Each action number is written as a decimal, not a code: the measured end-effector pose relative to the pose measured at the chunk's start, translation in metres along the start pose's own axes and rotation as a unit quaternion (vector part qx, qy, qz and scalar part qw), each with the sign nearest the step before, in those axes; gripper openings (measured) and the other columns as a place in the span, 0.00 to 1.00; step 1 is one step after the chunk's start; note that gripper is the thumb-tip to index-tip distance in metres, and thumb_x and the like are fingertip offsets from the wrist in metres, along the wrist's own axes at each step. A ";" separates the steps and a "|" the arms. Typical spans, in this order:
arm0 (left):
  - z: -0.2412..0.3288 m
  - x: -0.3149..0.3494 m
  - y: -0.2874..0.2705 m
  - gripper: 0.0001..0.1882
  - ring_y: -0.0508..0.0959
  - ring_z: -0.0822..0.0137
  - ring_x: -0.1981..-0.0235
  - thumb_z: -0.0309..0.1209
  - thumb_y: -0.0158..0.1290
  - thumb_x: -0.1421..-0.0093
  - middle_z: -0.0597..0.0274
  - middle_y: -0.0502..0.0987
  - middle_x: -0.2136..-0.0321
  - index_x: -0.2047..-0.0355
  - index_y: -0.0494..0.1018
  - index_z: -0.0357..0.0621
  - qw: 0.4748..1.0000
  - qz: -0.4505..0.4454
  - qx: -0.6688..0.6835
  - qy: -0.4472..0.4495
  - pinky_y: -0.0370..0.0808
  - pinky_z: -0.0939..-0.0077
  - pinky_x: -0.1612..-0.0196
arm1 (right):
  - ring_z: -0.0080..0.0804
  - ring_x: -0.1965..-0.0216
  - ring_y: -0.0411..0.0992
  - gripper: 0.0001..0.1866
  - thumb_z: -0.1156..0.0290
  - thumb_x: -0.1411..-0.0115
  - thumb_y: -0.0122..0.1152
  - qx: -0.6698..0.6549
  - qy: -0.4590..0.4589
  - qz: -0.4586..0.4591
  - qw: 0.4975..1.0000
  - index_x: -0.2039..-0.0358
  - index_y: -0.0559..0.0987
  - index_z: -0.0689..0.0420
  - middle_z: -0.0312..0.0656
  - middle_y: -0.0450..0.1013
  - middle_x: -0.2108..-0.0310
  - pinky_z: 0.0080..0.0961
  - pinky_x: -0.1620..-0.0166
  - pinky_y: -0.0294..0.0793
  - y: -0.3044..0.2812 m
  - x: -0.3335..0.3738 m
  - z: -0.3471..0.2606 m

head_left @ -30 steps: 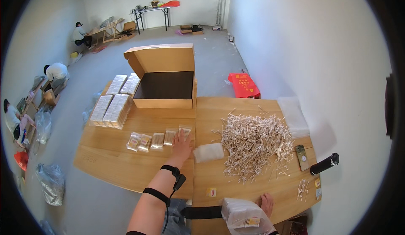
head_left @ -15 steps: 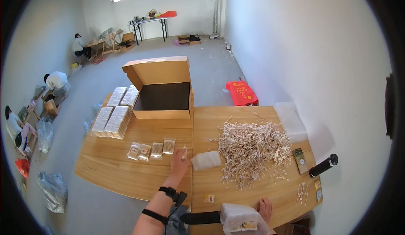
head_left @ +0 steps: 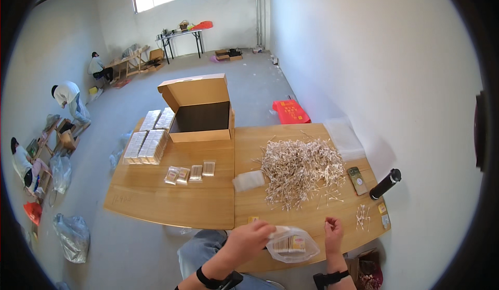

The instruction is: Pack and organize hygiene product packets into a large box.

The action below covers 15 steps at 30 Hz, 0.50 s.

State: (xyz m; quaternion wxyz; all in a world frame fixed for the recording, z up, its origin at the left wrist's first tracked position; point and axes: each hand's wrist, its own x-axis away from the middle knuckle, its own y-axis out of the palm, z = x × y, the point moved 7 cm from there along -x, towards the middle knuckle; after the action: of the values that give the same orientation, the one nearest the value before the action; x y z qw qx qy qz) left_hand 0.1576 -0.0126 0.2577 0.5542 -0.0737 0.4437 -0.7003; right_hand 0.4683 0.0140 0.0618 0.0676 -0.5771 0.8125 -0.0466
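Note:
My left hand [head_left: 253,239] grips the left edge of a clear plastic bag [head_left: 293,245] with a bundle of thin sticks inside, at the near edge of the wooden table [head_left: 171,207]. Just right of the bag, my right hand [head_left: 332,232] rests on the table with its fingers bent down by a few loose sticks. Whether it pinches any is unclear. A big heap of pale sticks [head_left: 301,168] lies beyond both hands. A flat empty clear bag [head_left: 248,181] sits left of the heap.
An open cardboard box [head_left: 200,110] stands at the table's far edge, with stacks of filled packets [head_left: 148,142] to its left and three small packets [head_left: 189,174] in a row. A phone [head_left: 357,179] and black cylinder [head_left: 385,183] lie right. People sit far left.
My left hand pulled back from the row of small packets to the near edge and took hold of the bag. My right hand came off the bag onto the table.

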 end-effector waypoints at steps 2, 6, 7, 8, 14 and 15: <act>0.023 0.004 0.014 0.12 0.78 0.62 0.66 0.26 0.56 0.49 0.65 0.76 0.66 0.62 0.73 0.46 0.999 -0.025 -0.029 0.028 0.76 0.69 0.66 | 0.24 0.64 0.71 0.16 0.79 0.47 0.60 -0.004 -0.117 -0.036 0.992 0.56 0.74 0.60 0.42 0.74 0.58 0.19 0.61 0.71 0.002 0.022 -0.094; 0.072 0.011 0.034 0.12 0.78 0.66 0.67 0.28 0.51 0.49 0.66 0.75 0.67 0.63 0.72 0.47 0.985 -0.044 -0.099 0.134 0.74 0.73 0.68 | 0.36 0.67 0.75 0.24 0.82 0.53 0.62 0.160 -0.342 -0.217 0.900 0.53 0.75 0.57 0.45 0.75 0.60 0.26 0.65 0.75 0.045 0.086 -0.233; 0.078 0.013 0.037 0.11 0.78 0.66 0.67 0.28 0.51 0.49 0.66 0.75 0.67 0.63 0.72 0.47 0.986 -0.034 -0.089 0.140 0.74 0.73 0.68 | 0.40 0.66 0.76 0.26 0.82 0.55 0.62 0.202 -0.412 -0.237 0.856 0.52 0.75 0.56 0.46 0.75 0.60 0.29 0.66 0.76 0.055 0.100 -0.245; 0.082 0.014 0.039 0.11 0.77 0.66 0.67 0.29 0.51 0.49 0.65 0.75 0.67 0.63 0.72 0.47 0.985 -0.023 -0.082 0.148 0.74 0.73 0.68 | 0.40 0.66 0.76 0.26 0.82 0.55 0.62 0.209 -0.399 -0.237 0.861 0.52 0.75 0.56 0.46 0.75 0.60 0.29 0.66 0.76 0.055 0.105 -0.238; 0.044 0.029 0.026 0.20 0.77 0.59 0.66 0.29 0.61 0.51 0.58 0.74 0.66 0.58 0.71 0.41 0.988 0.148 -0.025 0.032 0.75 0.67 0.63 | 0.44 0.65 0.76 0.23 0.82 0.56 0.61 0.243 -0.346 -0.172 0.890 0.56 0.78 0.53 0.44 0.75 0.63 0.33 0.65 0.77 0.031 0.104 -0.200; 0.032 0.036 0.017 0.23 0.77 0.59 0.66 0.30 0.63 0.52 0.55 0.74 0.66 0.56 0.70 0.40 0.973 0.210 -0.086 -0.036 0.75 0.67 0.62 | 0.44 0.65 0.76 0.23 0.82 0.56 0.61 0.246 -0.346 -0.169 0.889 0.56 0.78 0.53 0.44 0.75 0.63 0.33 0.65 0.77 0.029 0.106 -0.200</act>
State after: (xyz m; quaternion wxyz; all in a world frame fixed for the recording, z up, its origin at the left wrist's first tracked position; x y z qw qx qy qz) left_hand 0.1753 -0.0599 0.2506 0.6963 -0.0511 0.4876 -0.5242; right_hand 0.3738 -0.0767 0.2490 0.4757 -0.6498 0.5904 -0.0528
